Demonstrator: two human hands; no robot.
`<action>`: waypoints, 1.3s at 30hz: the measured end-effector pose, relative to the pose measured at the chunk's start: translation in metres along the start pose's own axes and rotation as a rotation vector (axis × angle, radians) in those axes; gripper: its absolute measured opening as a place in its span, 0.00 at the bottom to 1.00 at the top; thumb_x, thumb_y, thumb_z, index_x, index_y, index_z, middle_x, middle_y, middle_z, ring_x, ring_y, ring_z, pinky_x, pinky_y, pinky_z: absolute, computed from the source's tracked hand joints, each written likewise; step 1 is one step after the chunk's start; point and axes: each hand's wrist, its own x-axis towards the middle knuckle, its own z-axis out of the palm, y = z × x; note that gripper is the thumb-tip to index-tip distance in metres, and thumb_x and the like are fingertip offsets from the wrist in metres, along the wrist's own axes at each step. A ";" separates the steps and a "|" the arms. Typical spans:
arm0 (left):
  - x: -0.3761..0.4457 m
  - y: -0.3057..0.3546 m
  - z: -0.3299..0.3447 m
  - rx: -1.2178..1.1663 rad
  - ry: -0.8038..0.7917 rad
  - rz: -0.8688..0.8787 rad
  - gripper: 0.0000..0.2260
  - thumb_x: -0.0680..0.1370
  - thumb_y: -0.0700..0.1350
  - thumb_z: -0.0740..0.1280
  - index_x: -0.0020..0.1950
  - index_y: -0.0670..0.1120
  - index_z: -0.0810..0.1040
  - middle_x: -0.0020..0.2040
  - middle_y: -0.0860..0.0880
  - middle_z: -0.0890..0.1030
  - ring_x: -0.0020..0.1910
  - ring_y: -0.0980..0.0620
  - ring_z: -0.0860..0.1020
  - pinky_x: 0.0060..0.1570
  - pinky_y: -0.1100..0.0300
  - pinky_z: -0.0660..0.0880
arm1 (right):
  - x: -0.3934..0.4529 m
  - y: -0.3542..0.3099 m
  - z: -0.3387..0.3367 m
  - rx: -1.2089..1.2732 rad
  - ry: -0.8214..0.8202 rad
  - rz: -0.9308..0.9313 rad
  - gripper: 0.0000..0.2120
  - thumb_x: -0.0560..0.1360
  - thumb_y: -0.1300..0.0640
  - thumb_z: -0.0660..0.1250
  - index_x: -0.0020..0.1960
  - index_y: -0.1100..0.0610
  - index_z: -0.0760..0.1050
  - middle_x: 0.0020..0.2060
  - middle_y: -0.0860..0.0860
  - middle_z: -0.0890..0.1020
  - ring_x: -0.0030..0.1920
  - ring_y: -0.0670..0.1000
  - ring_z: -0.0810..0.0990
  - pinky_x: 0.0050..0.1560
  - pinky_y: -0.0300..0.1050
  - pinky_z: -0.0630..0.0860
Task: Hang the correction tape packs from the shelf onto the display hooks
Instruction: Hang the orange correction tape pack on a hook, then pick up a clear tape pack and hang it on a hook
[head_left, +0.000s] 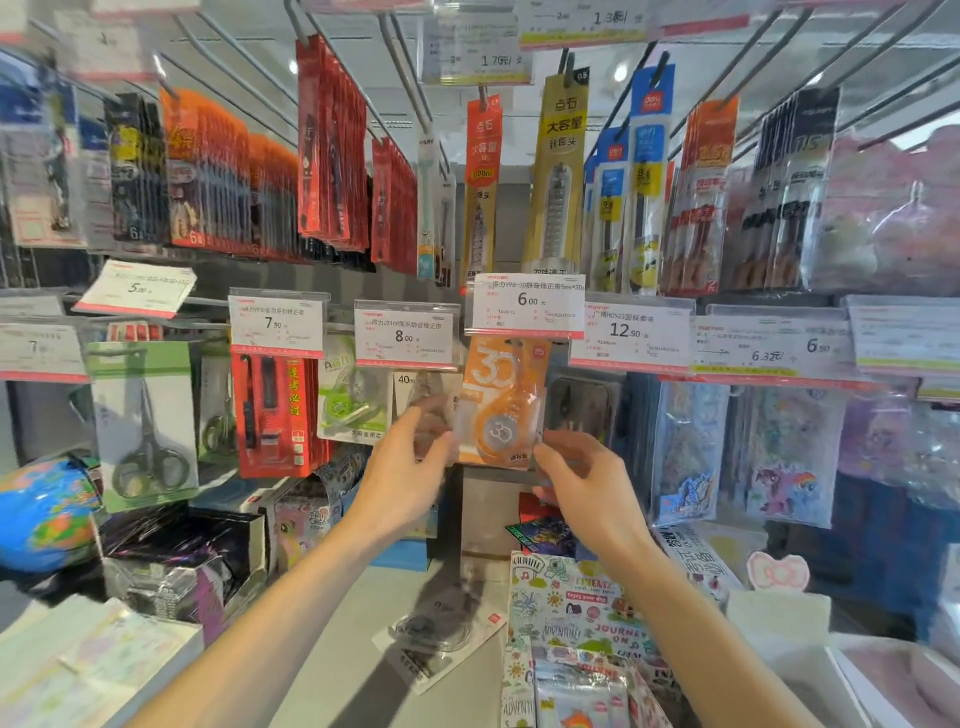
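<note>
An orange correction tape pack (500, 402) marked "30" hangs upright just under the 6.00 price tag (529, 304); its top edge is hidden behind that tag, so the hook does not show. My left hand (410, 465) pinches its lower left edge. My right hand (582, 480) pinches its lower right corner. Another correction tape pack (441, 636), clear with a grey tape, lies flat on the shelf below my arms. A green correction tape pack (353, 397) hangs to the left under the 8.00 tag.
Red pen packs (275, 415) and scissors packs (145, 421) hang to the left. Sticker packs (748, 452) hang to the right. A globe (44, 512) stands at far left. Printed packets (571, 623) and boxes crowd the shelf (343, 660).
</note>
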 end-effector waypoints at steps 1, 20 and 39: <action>-0.006 0.000 -0.007 0.000 0.009 -0.015 0.16 0.83 0.46 0.65 0.70 0.59 0.72 0.51 0.57 0.82 0.44 0.53 0.83 0.44 0.51 0.81 | -0.005 0.000 -0.003 0.027 0.005 0.015 0.13 0.81 0.47 0.70 0.63 0.50 0.80 0.53 0.44 0.86 0.48 0.44 0.88 0.56 0.50 0.85; -0.065 -0.118 -0.149 -0.115 -0.167 -0.024 0.10 0.82 0.46 0.69 0.52 0.63 0.77 0.45 0.55 0.84 0.38 0.53 0.84 0.38 0.62 0.79 | -0.109 -0.024 0.094 0.019 0.037 0.121 0.03 0.81 0.59 0.70 0.50 0.57 0.82 0.33 0.50 0.86 0.32 0.48 0.80 0.31 0.39 0.77; -0.084 -0.223 -0.192 0.084 -0.442 -0.220 0.12 0.81 0.40 0.69 0.57 0.58 0.75 0.45 0.51 0.84 0.42 0.41 0.84 0.53 0.43 0.79 | -0.063 0.129 0.171 -0.865 -0.280 0.327 0.24 0.74 0.45 0.77 0.66 0.55 0.80 0.62 0.56 0.84 0.62 0.59 0.81 0.63 0.51 0.77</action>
